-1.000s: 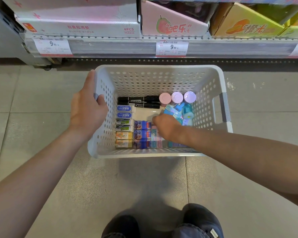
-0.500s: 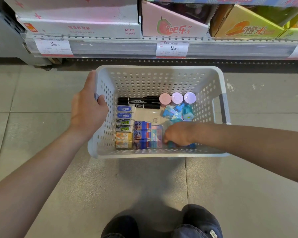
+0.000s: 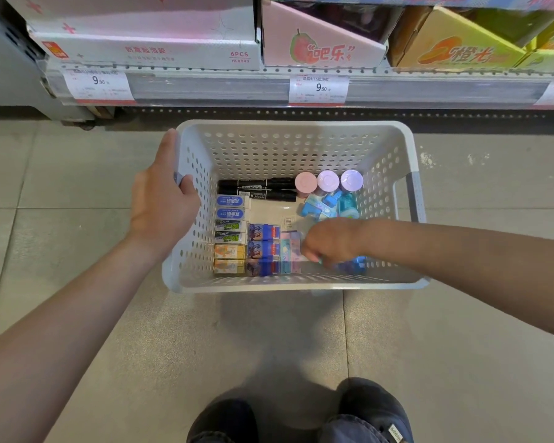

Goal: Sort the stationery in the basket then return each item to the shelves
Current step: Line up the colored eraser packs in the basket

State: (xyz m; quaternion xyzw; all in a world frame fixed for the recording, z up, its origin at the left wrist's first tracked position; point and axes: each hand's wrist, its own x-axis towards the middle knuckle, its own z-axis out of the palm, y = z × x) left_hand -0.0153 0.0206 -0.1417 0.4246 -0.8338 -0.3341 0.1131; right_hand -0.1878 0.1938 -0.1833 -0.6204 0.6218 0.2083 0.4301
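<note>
A white perforated basket (image 3: 295, 142) sits on the floor below the shelf. My left hand (image 3: 160, 206) grips its left rim, thumb inside the wall. Inside lie black markers (image 3: 256, 188), three pastel round tubs (image 3: 328, 181), a heap of blue correction tapes (image 3: 330, 204), rows of boxed erasers (image 3: 231, 233), blue-red boxes (image 3: 263, 249) and pink boxes (image 3: 290, 251). My right hand (image 3: 328, 243) is down in the near right corner, fingers curled over a blue correction tape (image 3: 354, 265) that is mostly hidden beneath it.
The shelf edge (image 3: 237, 87) with price tags runs just behind the basket, carrying a white carton (image 3: 141, 49), a pink carton (image 3: 320, 49) and an orange carton (image 3: 454, 49). Tiled floor surrounds the basket. My shoes (image 3: 301, 417) are at the bottom.
My right hand moved from the middle of the basket toward its near right corner, and blue items now show under it. The left hand and the basket stayed put.
</note>
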